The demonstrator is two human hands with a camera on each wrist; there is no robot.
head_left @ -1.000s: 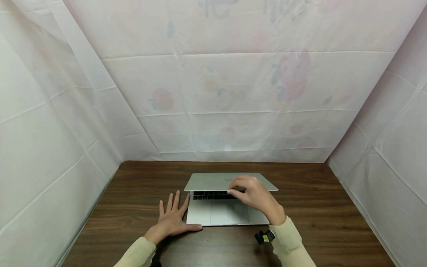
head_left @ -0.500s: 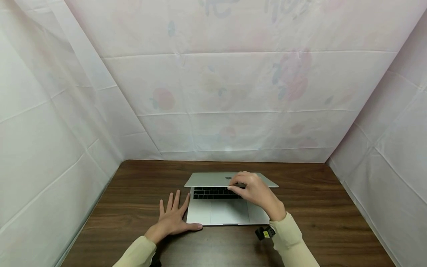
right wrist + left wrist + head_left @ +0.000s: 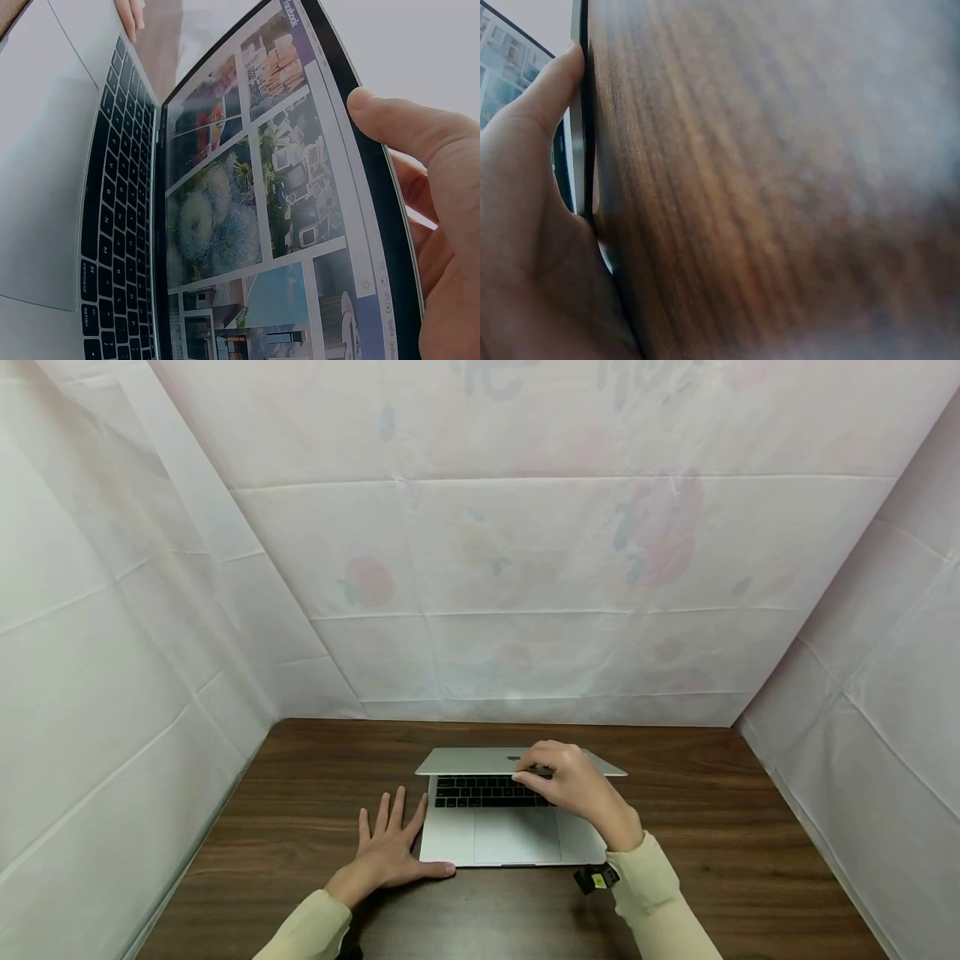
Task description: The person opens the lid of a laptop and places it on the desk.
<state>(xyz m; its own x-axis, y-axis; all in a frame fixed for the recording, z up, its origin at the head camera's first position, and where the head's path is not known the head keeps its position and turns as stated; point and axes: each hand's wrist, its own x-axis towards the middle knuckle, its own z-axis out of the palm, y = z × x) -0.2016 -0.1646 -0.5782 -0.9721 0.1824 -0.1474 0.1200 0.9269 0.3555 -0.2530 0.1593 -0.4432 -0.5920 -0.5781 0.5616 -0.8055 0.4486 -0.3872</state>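
A silver laptop sits on the wooden table, its lid partly raised over the black keyboard. My right hand pinches the lid's upper edge. In the right wrist view the thumb lies on the black bezel and the other fingers are behind the lid; the lit screen shows a page of photos. My left hand rests with spread fingers on the table at the laptop's left side. Its thumb touches the front left corner of the base.
The dark wooden table surrounds the laptop. White cloth walls with faint fruit prints enclose its back and sides. A small black device is on the right wrist.
My right hand has moved slightly up and back with the lid's edge, so the lid stands wider and more keyboard shows. The left hand has stayed in place.
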